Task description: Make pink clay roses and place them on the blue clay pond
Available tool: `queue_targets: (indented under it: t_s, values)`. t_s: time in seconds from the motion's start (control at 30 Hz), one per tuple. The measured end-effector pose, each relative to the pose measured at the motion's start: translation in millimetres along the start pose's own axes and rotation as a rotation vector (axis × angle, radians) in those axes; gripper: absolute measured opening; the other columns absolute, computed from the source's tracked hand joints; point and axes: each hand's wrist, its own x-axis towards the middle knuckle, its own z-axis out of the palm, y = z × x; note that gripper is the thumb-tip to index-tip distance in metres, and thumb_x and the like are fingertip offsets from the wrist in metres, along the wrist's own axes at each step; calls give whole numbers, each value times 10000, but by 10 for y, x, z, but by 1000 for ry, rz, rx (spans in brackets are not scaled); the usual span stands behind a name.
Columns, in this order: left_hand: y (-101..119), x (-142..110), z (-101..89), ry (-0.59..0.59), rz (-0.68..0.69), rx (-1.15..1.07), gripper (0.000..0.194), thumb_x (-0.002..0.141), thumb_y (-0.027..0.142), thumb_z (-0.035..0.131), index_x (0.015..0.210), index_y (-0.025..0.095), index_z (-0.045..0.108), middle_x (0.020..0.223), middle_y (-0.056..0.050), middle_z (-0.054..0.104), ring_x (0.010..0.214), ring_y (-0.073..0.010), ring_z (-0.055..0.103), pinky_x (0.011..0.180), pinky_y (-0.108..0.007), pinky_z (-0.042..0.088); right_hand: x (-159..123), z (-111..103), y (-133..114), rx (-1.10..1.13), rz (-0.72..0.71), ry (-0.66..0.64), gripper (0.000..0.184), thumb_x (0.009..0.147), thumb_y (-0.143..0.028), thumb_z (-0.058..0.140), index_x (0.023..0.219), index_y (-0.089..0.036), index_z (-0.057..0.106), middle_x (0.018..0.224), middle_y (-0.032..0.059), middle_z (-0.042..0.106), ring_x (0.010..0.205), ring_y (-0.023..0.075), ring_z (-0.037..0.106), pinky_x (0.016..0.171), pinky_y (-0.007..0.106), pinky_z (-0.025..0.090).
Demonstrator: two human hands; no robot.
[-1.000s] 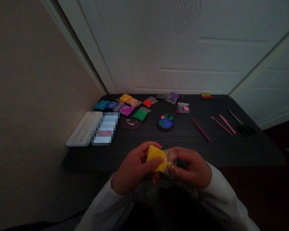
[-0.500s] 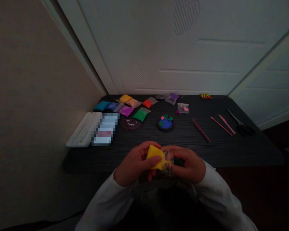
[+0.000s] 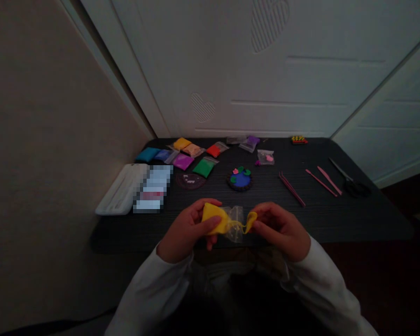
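Note:
My left hand (image 3: 189, 227) grips a clear zip bag (image 3: 235, 227) packed with yellow clay (image 3: 213, 218), thumb pressed on its near face. A small piece of yellow clay (image 3: 252, 220) is pinched between the thumb and fingers of my right hand (image 3: 282, 228). A thin yellow strand runs from that piece back through the bag's mouth. Both hands hover over the table's front edge. Beyond them lies a round clay pond (image 3: 241, 179) with a dark braided rim, blue middle, green leaves and a pink flower.
Several bags of coloured clay, one green (image 3: 205, 166), lie at the back left. A white case (image 3: 122, 190) and a blurred-out screen (image 3: 154, 189) are at the left. Rightward lie tweezers (image 3: 291, 189), pink modelling tools (image 3: 329, 180) and scissors (image 3: 352, 179).
My right hand has left the bag's mouth and moved right, drawing out a stretched piece of yellow clay. My left hand has shifted slightly left and up with the bag.

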Motion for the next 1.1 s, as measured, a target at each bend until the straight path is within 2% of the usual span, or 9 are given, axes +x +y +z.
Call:
queue_targets:
  t_s: [0.13,0.3,0.53,0.6,0.67,0.77,0.9,1.0,1.1]
  values:
    - [-36,3,18,0,27,16,386,713,269,568,1047,171,401,601,34,543,405,-62,496,370,-174,420,-5,70,-26,-151,13,-73,199,764,-237,527,949,-167,550,756,29,613,661,95,580,611,216,467]
    - [-55,7,65,-31,21,60,391,716,284,563,1049,161,399,571,34,535,410,-72,503,389,-185,431,3,100,72,-159,84,-149,297,767,-291,516,1045,-186,536,712,17,610,571,88,572,518,200,444]
    - [-96,30,111,-32,19,87,385,712,289,568,1041,173,406,562,38,544,406,-71,503,391,-186,434,58,130,132,-243,106,-150,233,750,-341,526,872,-162,611,552,-15,559,453,69,520,440,179,391]
    - [-101,42,59,-3,17,81,381,704,288,576,1031,175,416,540,45,539,384,-72,491,370,-186,425,49,41,91,-163,124,-94,207,747,-339,529,818,-158,602,534,-21,548,423,62,499,413,177,369]
    - [-99,51,-36,55,44,61,369,699,279,583,1019,181,426,524,53,529,368,-66,473,348,-178,409,32,-100,51,-15,124,71,182,735,-338,546,779,-163,570,540,-26,545,397,57,473,386,180,346]
    - [-113,72,-200,159,116,-9,350,686,265,595,995,186,452,603,38,553,388,-61,477,329,-167,394,27,-306,67,79,16,295,161,721,-318,569,804,-180,563,539,-38,523,401,52,428,391,192,323]
    - [-217,175,-314,225,163,-101,365,661,244,615,986,173,465,659,14,573,412,-73,501,336,-183,413,111,-363,298,-45,58,236,263,750,-351,526,944,-185,588,649,-7,543,521,64,454,462,203,361]
    - [-317,287,-324,256,158,-176,342,650,232,622,944,147,469,635,10,571,407,-73,499,337,-178,409,200,-305,510,-5,114,169,387,741,-362,530,1087,-190,526,690,-7,543,526,58,453,477,207,385]
    - [-366,346,-323,293,186,-201,319,661,221,610,937,158,464,637,22,568,417,-64,504,358,-168,415,251,-280,629,15,94,151,469,680,-362,594,1107,-186,512,779,18,586,592,78,522,548,234,448]
